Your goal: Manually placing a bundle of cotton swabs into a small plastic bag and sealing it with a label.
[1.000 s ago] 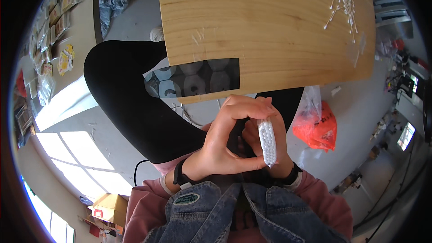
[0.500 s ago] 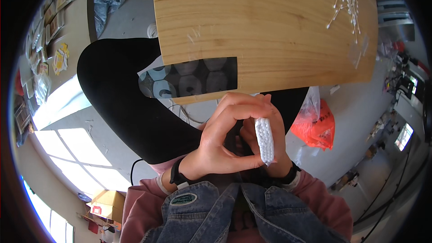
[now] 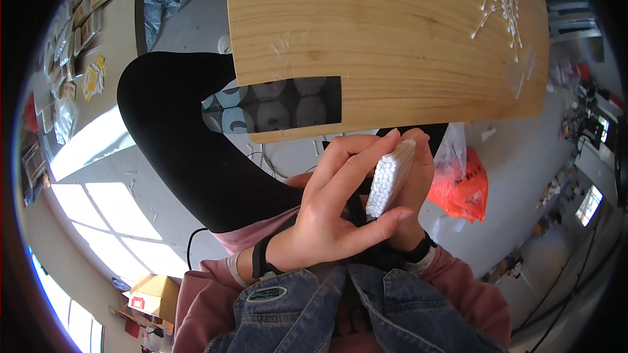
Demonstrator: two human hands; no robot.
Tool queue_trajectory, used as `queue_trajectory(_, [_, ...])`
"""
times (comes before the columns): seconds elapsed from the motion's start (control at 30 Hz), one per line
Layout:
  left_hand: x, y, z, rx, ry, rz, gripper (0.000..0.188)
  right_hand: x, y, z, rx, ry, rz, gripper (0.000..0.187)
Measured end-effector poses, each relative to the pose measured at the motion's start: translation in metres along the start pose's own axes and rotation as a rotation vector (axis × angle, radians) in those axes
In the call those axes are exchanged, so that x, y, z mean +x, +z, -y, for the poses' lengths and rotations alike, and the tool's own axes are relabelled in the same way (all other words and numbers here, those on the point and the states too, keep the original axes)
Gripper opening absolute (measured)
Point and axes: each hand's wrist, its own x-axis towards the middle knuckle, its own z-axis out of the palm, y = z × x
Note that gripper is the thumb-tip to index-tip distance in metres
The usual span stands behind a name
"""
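A flat pack of cotton swabs [image 3: 384, 186] is held in front of my chest, its white tips packed tightly at the end turned towards my left hand. My left hand [image 3: 330, 206] grips it, fingers along the upper edge and thumb at the lower end. Behind the pack, my right hand [image 3: 420, 180] is cupped around its far side; part of its fingers is hidden. Whether a clear bag encloses the swabs, I cannot tell. Loose cotton swabs [image 3: 500, 0] lie in a heap at the far right of the wooden table [image 3: 386, 39].
A dark sheet with round shapes [image 3: 288, 104] lies at the table's near left edge. Clear plastic scraps [image 3: 520, 78] rest at its right. An orange bag [image 3: 461, 186] stands on the floor. Several packs [image 3: 88, 29] cover a surface at left, with a cardboard box [image 3: 157, 297] below.
The pack has tilted so that its long side now shows. My left fingers and thumb have spread further apart, and my right fingers have come up behind the pack.
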Motion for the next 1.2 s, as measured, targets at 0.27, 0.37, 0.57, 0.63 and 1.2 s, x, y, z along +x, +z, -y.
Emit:
queue_trajectory(0.27, [0.011,0.006,0.009,-0.583,-0.311,-0.107,0.035,0.013,0.010,0.049,-0.177,-0.518,0.153,0.033])
queue_trajectory(0.37, [0.023,0.003,0.023,-0.437,-0.183,-0.157,0.040,0.015,0.014,0.054,-0.095,-0.423,0.113,0.021])
queue_trajectory(0.57, [0.051,-0.005,0.013,0.349,0.181,-0.166,0.048,0.044,0.023,0.063,-0.854,-1.034,0.108,0.014])
queue_trajectory(0.63, [0.056,-0.007,0.017,0.378,0.206,-0.101,0.042,0.056,0.019,0.057,-0.883,-1.066,0.197,0.015])
queue_trajectory(1.2, [0.058,-0.008,0.036,0.372,0.354,-0.157,0.019,0.057,0.008,0.052,-0.622,-0.728,0.176,0.009])
